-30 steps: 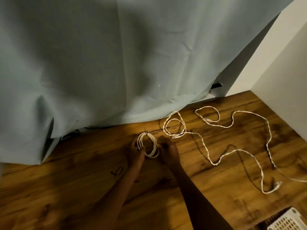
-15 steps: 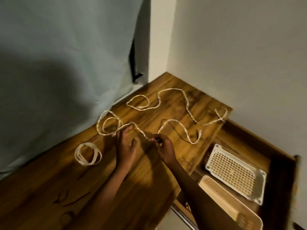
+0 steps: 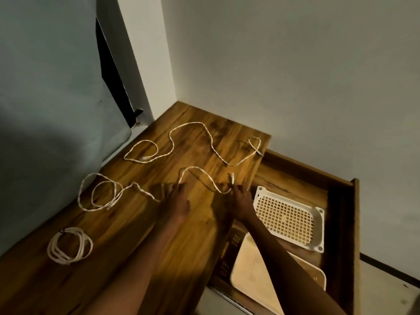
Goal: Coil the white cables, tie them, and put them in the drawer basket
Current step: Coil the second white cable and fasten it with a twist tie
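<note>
Three white cables on the wooden tabletop (image 3: 141, 253), none in the drawer.

Coiled cable (image 3: 69, 245) – flat near the front-left of the top, several loops, a dark tie at its upper-left edge. Roughly round, slightly wider along the left-right line. Well apart from both hands.

Loose cable (image 3: 106, 192) – runs left to right across the middle of the top. Left end is a double loop near the blue cloth (image 3: 45, 110); from there it goes right, passes under the left hand (image 3: 176, 204), arches up and back down, and ends with its plug (image 3: 232, 178) pointing away from the person, close to the top's right edge.

Far cable (image 3: 193, 142) – uncoiled, wavy, long axis also left-right, loop at the left, small loop at the right corner by the drawer.

Left hand lies palm-down on the loose cable, fingers straight and spread – pressing it, not pinching. Right hand (image 3: 242, 202) reaches for the cable's low bend just below the plug; fingertips are at the cable, but I cannot tell whether they pinch it or only touch it.

Open drawer (image 3: 341, 201) sits right of the top. Inside: a white perforated basket (image 3: 288, 219) farther back, a cream basket (image 3: 250, 267) nearer, partly hidden by the right forearm.
</note>
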